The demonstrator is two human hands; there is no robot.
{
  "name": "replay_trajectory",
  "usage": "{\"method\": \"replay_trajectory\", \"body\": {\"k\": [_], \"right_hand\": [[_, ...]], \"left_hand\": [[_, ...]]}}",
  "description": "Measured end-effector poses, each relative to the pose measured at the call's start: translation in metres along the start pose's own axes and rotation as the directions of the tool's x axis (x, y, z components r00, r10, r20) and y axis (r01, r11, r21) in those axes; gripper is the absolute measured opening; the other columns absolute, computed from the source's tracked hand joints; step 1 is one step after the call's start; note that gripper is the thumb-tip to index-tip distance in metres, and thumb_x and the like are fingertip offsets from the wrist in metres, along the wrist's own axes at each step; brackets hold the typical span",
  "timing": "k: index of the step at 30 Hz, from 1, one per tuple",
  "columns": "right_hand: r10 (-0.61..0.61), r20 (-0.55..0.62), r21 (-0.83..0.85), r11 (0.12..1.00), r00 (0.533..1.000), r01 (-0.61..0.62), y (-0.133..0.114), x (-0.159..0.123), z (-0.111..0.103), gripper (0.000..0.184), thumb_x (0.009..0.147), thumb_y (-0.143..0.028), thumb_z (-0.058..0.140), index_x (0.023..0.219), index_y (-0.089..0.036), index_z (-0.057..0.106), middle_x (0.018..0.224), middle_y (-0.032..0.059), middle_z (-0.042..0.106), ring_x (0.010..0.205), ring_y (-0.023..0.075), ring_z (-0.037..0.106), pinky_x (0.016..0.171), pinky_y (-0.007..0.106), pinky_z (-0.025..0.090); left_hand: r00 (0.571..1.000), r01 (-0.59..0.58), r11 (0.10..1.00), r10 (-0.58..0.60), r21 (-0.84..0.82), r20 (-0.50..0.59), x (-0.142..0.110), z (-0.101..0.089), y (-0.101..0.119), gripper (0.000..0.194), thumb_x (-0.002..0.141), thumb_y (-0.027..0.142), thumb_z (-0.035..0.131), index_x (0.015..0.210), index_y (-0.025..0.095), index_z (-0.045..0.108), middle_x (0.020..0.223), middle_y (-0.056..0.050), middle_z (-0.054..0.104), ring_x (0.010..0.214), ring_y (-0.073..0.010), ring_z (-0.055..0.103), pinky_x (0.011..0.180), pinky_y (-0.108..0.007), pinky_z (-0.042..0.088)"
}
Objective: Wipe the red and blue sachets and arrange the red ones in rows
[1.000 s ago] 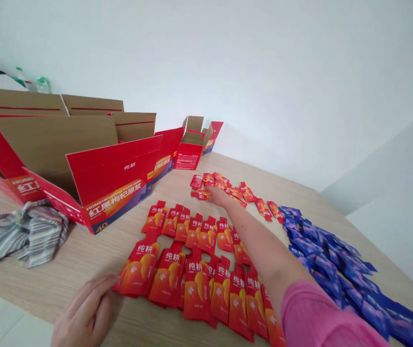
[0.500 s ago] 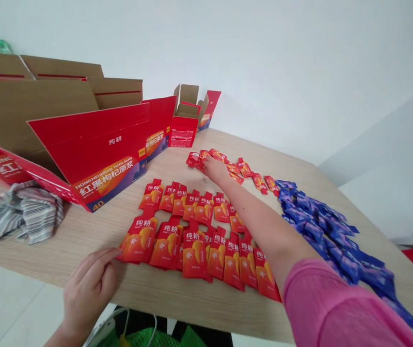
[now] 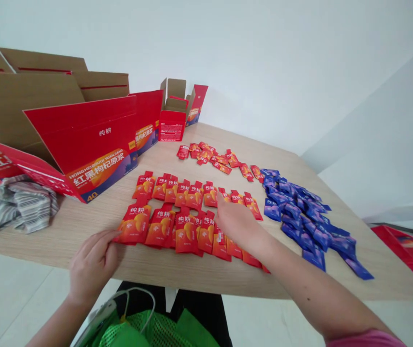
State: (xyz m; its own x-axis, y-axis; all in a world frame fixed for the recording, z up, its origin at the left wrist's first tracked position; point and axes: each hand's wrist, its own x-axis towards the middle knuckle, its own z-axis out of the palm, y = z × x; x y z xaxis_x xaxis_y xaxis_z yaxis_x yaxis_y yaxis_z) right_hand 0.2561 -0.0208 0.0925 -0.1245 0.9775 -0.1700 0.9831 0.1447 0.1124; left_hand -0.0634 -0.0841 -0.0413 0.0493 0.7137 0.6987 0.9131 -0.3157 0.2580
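Red drink pouches (image 3: 177, 212) lie in two overlapping rows on the wooden table (image 3: 163, 267). My left hand (image 3: 92, 264) rests flat at the table's near edge, fingers stretched out, fingertips touching the leftmost big pouch (image 3: 134, 225). My right hand (image 3: 237, 222) lies over the right part of the near row, back up. Its thumb and fingers are closed on a red pouch (image 3: 218, 239) there. A looser line of small red pouches (image 3: 213, 156) lies farther back.
A heap of blue pouches (image 3: 300, 217) covers the table's right side. Open red cartons (image 3: 90, 144) and a small red box (image 3: 172, 126) stand at the left and back. A striped cloth (image 3: 18, 207) lies far left. A green mesh bag (image 3: 148, 330) sits below the edge.
My right hand has pulled back from the far line of small pouches to the near row. The left hand stays by the leftmost pouch. The view has tilted down.
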Motion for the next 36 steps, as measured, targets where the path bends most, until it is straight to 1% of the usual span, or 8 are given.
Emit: {"method": "replay_trajectory", "body": {"k": [3,7,13,16,19,24,29,36], "right_hand": [[-0.051,0.061,0.110,0.993,0.997,0.044,-0.024,0.006,0.007,0.062,0.085,-0.005,0.049,0.146,-0.011,0.047,0.098,0.0193,0.077,0.090,0.0353,0.074,0.072,0.040,0.056],[-0.083,0.053,0.234,0.970,0.995,0.068,-0.046,0.017,0.014,0.044,0.091,-0.017,0.056,0.134,-0.014,0.060,0.108,0.0200,0.076,0.098,0.0370,0.072,0.081,0.044,0.055],[-0.155,-0.072,0.455,0.874,0.985,0.170,-0.022,0.007,0.021,0.046,0.096,-0.037,0.057,0.138,-0.016,0.059,0.126,0.0151,0.070,0.117,0.0299,0.066,0.100,0.044,0.050],[-0.359,-0.136,0.441,0.813,0.923,0.381,-0.013,-0.010,0.038,0.045,0.094,-0.043,0.062,0.134,-0.022,0.063,0.144,0.0113,0.059,0.135,0.0283,0.052,0.113,0.047,0.039],[-0.500,-0.102,0.384,0.778,0.860,0.497,-0.022,-0.027,0.064,0.055,0.088,-0.051,0.069,0.138,-0.032,0.060,0.159,0.0068,0.042,0.148,0.0335,0.033,0.119,0.057,0.028],[-0.433,-0.229,0.273,0.831,0.872,0.484,-0.050,-0.033,0.097,0.041,0.098,-0.039,0.057,0.140,-0.033,0.059,0.156,0.0079,0.046,0.144,0.0336,0.038,0.117,0.062,0.029],[-0.380,-0.313,0.232,0.858,0.870,0.458,-0.063,-0.028,0.101,0.036,0.101,-0.037,0.052,0.134,-0.031,0.064,0.148,0.0088,0.055,0.135,0.0312,0.048,0.113,0.057,0.038],[-0.327,-0.403,0.238,0.865,0.855,0.443,-0.071,-0.029,0.109,0.031,0.099,-0.034,0.058,0.128,-0.032,0.068,0.144,0.0073,0.059,0.131,0.0296,0.051,0.112,0.054,0.040]], "left_hand": [[0.998,-0.048,0.998,0.049,0.029,-0.041,0.001,0.002,-0.001,0.022,0.092,0.014,0.048,0.093,0.016,0.069,0.092,-0.009,0.076,0.085,-0.0231,0.072,0.082,-0.037,0.057],[0.999,-0.052,0.998,0.052,0.046,-0.008,0.004,0.003,-0.002,0.023,0.094,0.014,0.047,0.098,0.013,0.070,0.096,-0.011,0.076,0.088,-0.0241,0.072,0.086,-0.036,0.056],[0.972,-0.160,0.984,0.170,-0.076,0.165,0.011,0.005,-0.001,0.034,0.099,0.028,0.047,0.121,0.011,0.066,0.123,-0.018,0.069,0.113,-0.0298,0.066,0.100,-0.045,0.052],[0.930,-0.188,0.976,0.213,-0.110,0.299,0.009,0.011,-0.004,0.040,0.099,0.037,0.047,0.129,0.017,0.065,0.137,-0.015,0.063,0.126,-0.0344,0.057,0.105,-0.053,0.050],[0.892,-0.191,0.971,0.233,-0.145,0.387,0.006,0.015,-0.012,0.040,0.099,0.034,0.044,0.132,0.024,0.065,0.140,-0.011,0.062,0.132,-0.0328,0.053,0.108,-0.053,0.049],[0.856,-0.228,0.959,0.280,-0.168,0.434,0.010,0.014,-0.028,0.042,0.098,0.031,0.043,0.134,0.024,0.063,0.140,-0.011,0.061,0.135,-0.0316,0.051,0.110,-0.052,0.048],[0.845,-0.245,0.957,0.289,-0.153,0.451,0.016,0.011,-0.027,0.042,0.099,0.035,0.045,0.135,0.022,0.061,0.142,-0.013,0.059,0.135,-0.0329,0.050,0.110,-0.054,0.047],[0.848,-0.296,0.949,0.314,-0.110,0.426,0.009,0.015,-0.023,0.039,0.100,0.038,0.043,0.128,0.023,0.067,0.141,-0.013,0.059,0.131,-0.0351,0.052,0.105,-0.056,0.050]]}}
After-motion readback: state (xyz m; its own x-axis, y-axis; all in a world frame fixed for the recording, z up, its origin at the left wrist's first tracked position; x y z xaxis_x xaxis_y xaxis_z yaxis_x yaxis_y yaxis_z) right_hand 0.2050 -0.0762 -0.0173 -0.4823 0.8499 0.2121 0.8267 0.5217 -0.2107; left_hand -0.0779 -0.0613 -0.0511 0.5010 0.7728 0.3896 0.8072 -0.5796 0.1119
